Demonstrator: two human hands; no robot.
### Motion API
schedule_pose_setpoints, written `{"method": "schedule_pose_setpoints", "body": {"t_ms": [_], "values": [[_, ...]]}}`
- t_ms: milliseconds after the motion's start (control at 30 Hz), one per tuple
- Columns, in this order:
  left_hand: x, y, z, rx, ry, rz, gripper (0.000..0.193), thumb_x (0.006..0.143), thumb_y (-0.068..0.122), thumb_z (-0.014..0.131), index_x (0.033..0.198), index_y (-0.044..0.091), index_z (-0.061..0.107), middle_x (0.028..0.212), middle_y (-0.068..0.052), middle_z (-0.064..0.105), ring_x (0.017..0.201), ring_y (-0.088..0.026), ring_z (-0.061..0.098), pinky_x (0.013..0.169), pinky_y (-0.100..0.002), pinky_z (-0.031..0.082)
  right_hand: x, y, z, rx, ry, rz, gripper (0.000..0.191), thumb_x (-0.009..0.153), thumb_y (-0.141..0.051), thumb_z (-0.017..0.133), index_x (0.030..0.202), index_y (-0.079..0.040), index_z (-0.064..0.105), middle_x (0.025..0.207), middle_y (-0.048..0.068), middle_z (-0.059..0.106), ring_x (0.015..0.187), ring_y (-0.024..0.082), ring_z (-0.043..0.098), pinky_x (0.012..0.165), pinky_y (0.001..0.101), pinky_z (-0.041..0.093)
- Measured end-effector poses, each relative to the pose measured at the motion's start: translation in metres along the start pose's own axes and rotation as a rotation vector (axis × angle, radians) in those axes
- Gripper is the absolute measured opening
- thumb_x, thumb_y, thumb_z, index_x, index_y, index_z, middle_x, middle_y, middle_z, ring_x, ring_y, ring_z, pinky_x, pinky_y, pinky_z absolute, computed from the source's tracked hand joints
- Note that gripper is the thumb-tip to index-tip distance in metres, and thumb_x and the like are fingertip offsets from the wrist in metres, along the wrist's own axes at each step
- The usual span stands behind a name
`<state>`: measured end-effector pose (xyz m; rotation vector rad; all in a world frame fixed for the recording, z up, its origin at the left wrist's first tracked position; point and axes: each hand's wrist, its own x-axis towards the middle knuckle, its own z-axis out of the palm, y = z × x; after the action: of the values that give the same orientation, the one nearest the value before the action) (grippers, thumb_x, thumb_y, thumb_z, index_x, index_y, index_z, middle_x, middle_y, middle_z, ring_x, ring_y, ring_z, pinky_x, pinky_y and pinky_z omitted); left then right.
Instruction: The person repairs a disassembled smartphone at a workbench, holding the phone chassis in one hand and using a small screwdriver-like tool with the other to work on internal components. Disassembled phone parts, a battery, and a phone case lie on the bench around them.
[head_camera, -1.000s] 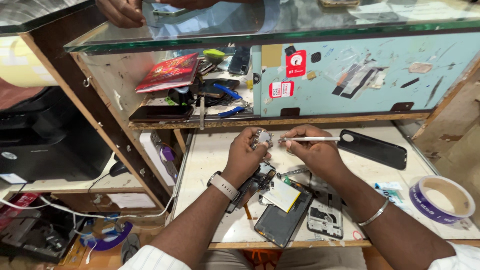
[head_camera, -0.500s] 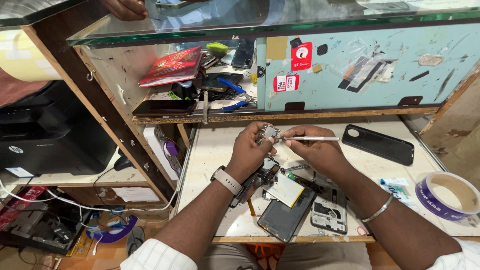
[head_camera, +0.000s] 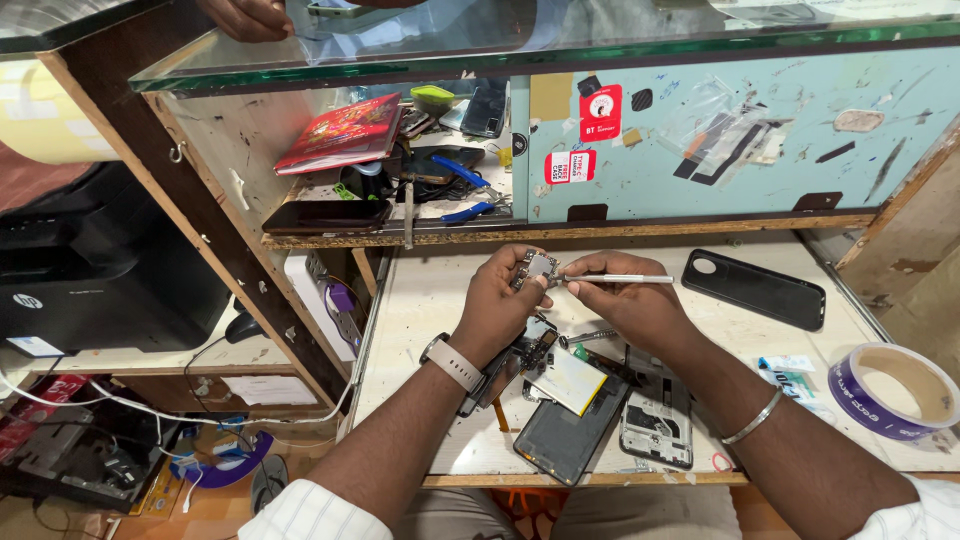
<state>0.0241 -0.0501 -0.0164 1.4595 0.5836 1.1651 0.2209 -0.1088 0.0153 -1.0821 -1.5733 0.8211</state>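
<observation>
Up at 12 o'clock over counter (head_camera: 430, 300), my left hand (head_camera: 495, 310) pinched small circuit board (head_camera: 538, 266) in fingers, raised for clear view; right hand (head_camera: 625, 305) gripped thin metal tool (head_camera: 620, 279), tip at board. Opened phone (head_camera: 570, 430) lay at 6 o'clock.

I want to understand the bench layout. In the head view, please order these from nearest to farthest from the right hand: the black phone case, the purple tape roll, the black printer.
Measured from the right hand:
1. Black phone case, on the bench just to its right.
2. Purple tape roll, at the bench's far right edge.
3. Black printer, far left, beyond the wooden divider.
</observation>
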Motion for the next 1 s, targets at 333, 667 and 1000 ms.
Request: {"method": "schedule_pose_setpoints", "body": {"t_ms": [333, 667, 1000], "values": [[0.0, -0.007, 0.002, -0.004, -0.031, 0.063, 0.021, 0.101, 0.003, 0.055, 0.122, 0.001, 0.056, 0.106, -0.006, 0.066, 0.091, -0.01, 0.064, 0.083, -0.026, 0.055, 0.0, -0.004, 0.001, -0.074, 0.034, -0.002, 0.017, 0.088, -0.01, 0.078, 0.103, -0.004, 0.078, 0.098, 0.004, 0.079, 0.087, 0.007, 0.07, 0.074, 0.0235, 0.056], [-0.001, -0.004, 0.01, -0.019, 0.038, -0.018, 0.023, 0.098, 0.003, 0.057, 0.121, 0.003, 0.057, 0.103, -0.004, 0.065, 0.087, -0.009, 0.061, 0.079, -0.026, 0.053, -0.003, -0.003, 0.004, -0.005, 0.029, 0.039, 0.017, 0.088, -0.011, 0.077, 0.104, -0.003, 0.076, 0.094, 0.005, 0.078, 0.084, 0.007, 0.068, 0.072, 0.023, 0.055], [-0.004, 0.0, 0.009, -0.029, 0.026, -0.027, 0.022, 0.098, 0.003, 0.057, 0.12, 0.003, 0.058, 0.103, -0.004, 0.065, 0.088, -0.01, 0.062, 0.08, -0.026, 0.053, 0.001, 0.007, 0.004, 0.072, 0.012, 0.083, 0.019, 0.088, -0.009, 0.077, 0.105, -0.002, 0.076, 0.093, 0.006, 0.078, 0.085, 0.008, 0.07, 0.073, 0.0229, 0.056]]}}
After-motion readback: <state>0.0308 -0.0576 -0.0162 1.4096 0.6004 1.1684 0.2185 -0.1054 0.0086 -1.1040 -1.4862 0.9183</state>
